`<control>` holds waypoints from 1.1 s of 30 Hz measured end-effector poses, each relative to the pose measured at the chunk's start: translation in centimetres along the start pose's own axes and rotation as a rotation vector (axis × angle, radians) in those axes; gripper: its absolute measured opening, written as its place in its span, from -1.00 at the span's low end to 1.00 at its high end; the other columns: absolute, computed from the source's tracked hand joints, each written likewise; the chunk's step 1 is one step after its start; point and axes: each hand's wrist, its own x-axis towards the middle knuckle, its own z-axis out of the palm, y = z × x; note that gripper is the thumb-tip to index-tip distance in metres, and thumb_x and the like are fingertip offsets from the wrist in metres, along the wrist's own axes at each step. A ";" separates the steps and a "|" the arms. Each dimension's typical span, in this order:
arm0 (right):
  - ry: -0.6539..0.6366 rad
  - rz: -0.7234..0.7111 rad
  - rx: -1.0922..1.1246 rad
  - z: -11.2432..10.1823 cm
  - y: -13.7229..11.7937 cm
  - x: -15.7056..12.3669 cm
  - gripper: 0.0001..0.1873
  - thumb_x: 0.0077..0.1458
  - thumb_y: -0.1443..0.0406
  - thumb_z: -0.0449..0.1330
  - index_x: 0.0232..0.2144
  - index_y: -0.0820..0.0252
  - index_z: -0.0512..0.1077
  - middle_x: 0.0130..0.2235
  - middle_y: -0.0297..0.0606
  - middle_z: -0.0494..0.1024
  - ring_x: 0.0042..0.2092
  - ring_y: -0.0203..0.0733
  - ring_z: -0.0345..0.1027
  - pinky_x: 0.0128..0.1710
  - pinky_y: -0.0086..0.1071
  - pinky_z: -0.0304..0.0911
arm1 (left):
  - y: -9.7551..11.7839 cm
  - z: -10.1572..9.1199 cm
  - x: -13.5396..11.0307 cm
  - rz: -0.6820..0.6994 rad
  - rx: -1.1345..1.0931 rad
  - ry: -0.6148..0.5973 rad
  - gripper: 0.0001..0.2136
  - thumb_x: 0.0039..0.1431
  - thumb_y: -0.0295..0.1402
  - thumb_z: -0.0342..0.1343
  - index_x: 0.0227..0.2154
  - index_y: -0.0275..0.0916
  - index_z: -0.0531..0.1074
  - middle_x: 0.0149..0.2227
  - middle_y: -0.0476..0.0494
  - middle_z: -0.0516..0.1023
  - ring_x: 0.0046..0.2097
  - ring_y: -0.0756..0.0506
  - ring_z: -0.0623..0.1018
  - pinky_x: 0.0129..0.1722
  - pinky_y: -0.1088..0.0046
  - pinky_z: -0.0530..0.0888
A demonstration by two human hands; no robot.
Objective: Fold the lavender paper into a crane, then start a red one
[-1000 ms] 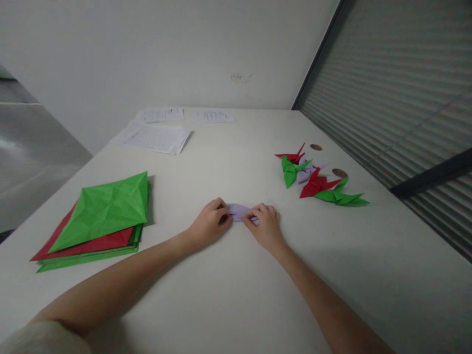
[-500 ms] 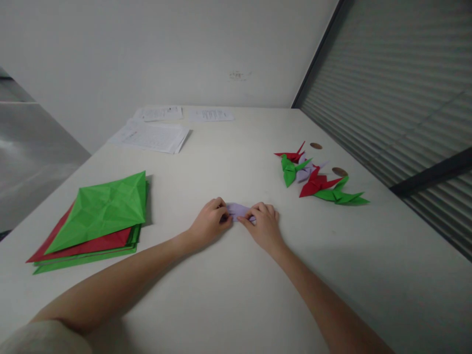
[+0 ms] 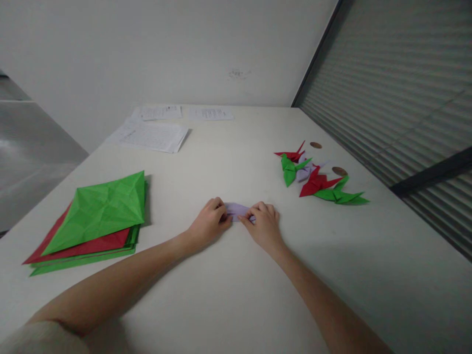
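A small folded piece of lilac origami paper (image 3: pixel 237 209) lies on the white table between my hands. My left hand (image 3: pixel 212 216) pinches its left end, thumb near the table and fingers curled over. At the other end, my right hand (image 3: pixel 262 218) grips the paper, its thumb pressing on the near edge. The fingers cover both ends, so the full outline of the fold is hidden.
To the left is a stack of creased green and red paper sheets (image 3: pixel 106 206). Several folded paper cranes (image 3: pixel 319 183) in red, green and lilac sit at the right, near two round brown discs (image 3: pixel 339 171). Printed papers (image 3: pixel 155 136) lie at the back left, and window blinds (image 3: pixel 398 83) border the right.
Both hands keep their hold on the lilac paper, with barely any finger movement. The view has shifted very slightly.
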 end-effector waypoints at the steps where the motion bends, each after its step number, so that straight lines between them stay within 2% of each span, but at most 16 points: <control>1: -0.004 0.006 -0.001 0.0 0.0 0.0 -0.72 0.13 0.07 0.23 -0.47 0.11 0.48 -0.23 -0.21 0.47 -0.11 -0.01 0.22 -0.15 -0.18 0.04 | 0.0 0.0 0.0 -0.007 -0.005 0.002 -0.85 0.14 -0.46 0.17 -0.53 -0.28 0.38 -0.36 -0.10 0.35 -0.32 -0.04 0.37 -0.32 0.44 0.40; 11: 0.016 -0.013 -0.004 0.0 0.0 0.0 -0.72 0.13 0.06 0.23 -0.47 0.10 0.48 -0.24 -0.21 0.46 -0.12 -0.01 0.21 -0.16 -0.18 0.03 | -0.4 -0.2 0.0 -0.043 -0.022 -0.034 -0.80 0.14 -0.44 0.20 -0.56 -0.28 0.37 -0.31 -0.12 0.38 -0.25 -0.07 0.38 -0.26 0.40 0.41; 16: 0.037 -0.026 0.014 0.1 0.2 -0.1 -0.71 0.14 0.05 0.22 -0.47 0.10 0.48 -0.25 -0.20 0.47 -0.12 0.00 0.22 -0.16 -0.17 0.04 | -0.2 -1.1 0.4 -0.080 0.149 -0.108 -0.80 0.10 -0.32 0.27 -0.54 -0.26 0.42 -0.20 -0.17 0.44 -0.11 -0.19 0.37 -0.14 0.22 0.40; 19: 0.032 -0.024 0.021 0.2 0.2 0.0 -0.71 0.13 0.05 0.22 -0.47 0.09 0.48 -0.25 -0.20 0.47 -0.12 0.01 0.22 -0.16 -0.16 0.04 | 0.1 -1.4 0.3 -0.097 0.243 -0.131 -0.81 0.12 -0.26 0.25 -0.50 -0.24 0.45 -0.15 -0.17 0.46 -0.07 -0.24 0.36 -0.15 0.18 0.38; 22: 0.016 -0.004 0.020 0.1 0.1 0.0 -0.72 0.12 0.06 0.24 -0.48 0.09 0.48 -0.24 -0.21 0.47 -0.11 0.02 0.22 -0.16 -0.16 0.03 | 0.4 -1.3 -0.2 -0.024 0.321 -0.057 -0.87 0.17 -0.27 0.20 -0.40 -0.20 0.48 -0.13 -0.18 0.47 -0.05 -0.25 0.35 -0.14 0.16 0.36; 24: 0.006 0.004 0.012 0.0 0.0 0.0 -0.72 0.13 0.06 0.23 -0.48 0.09 0.48 -0.25 -0.22 0.48 -0.12 0.01 0.22 -0.17 -0.17 0.03 | 0.9 -1.1 -0.8 0.105 0.368 -0.016 -0.92 0.24 -0.35 0.12 -0.26 -0.18 0.49 -0.12 -0.19 0.48 -0.04 -0.24 0.36 -0.09 0.14 0.34; 26: 0.006 0.001 -0.001 -0.1 -0.1 0.0 -0.70 0.15 0.05 0.20 -0.49 0.09 0.48 -0.25 -0.21 0.48 -0.12 0.00 0.22 -0.17 -0.17 0.02 | 1.6 -1.0 -1.3 0.258 0.379 -0.082 -0.82 0.28 -0.44 0.03 -0.10 -0.22 0.44 -0.12 -0.21 0.49 -0.05 -0.21 0.39 -0.08 0.16 0.35; 27: 0.009 0.002 -0.008 -0.1 -0.1 0.0 -0.68 0.17 0.05 0.18 -0.49 0.09 0.48 -0.25 -0.21 0.48 -0.12 0.00 0.21 -0.17 -0.17 0.02 | 2.0 -1.0 -1.5 0.297 0.371 -0.118 -0.82 0.29 -0.46 0.00 -0.09 -0.27 0.42 -0.16 -0.22 0.49 -0.09 -0.18 0.42 -0.10 0.20 0.37; 30: 0.016 0.011 -0.021 -0.1 -0.1 0.0 -0.64 0.18 0.01 0.14 -0.48 0.09 0.49 -0.25 -0.20 0.49 -0.11 0.00 0.21 -0.15 -0.17 0.02 | 3.3 -0.8 -2.0 0.300 0.381 -0.188 -0.81 0.31 -0.47 -0.05 -0.11 -0.34 0.41 -0.21 -0.23 0.49 -0.17 -0.16 0.46 -0.15 0.26 0.41; 33: 0.008 0.022 -0.016 -0.1 -0.1 0.0 -0.63 0.16 -0.01 0.15 -0.48 0.09 0.50 -0.24 -0.20 0.48 -0.10 0.00 0.20 -0.13 -0.17 0.02 | 4.2 -0.5 -2.3 0.279 0.430 -0.189 -0.84 0.29 -0.49 -0.05 -0.19 -0.36 0.42 -0.28 -0.23 0.47 -0.25 -0.16 0.47 -0.21 0.26 0.43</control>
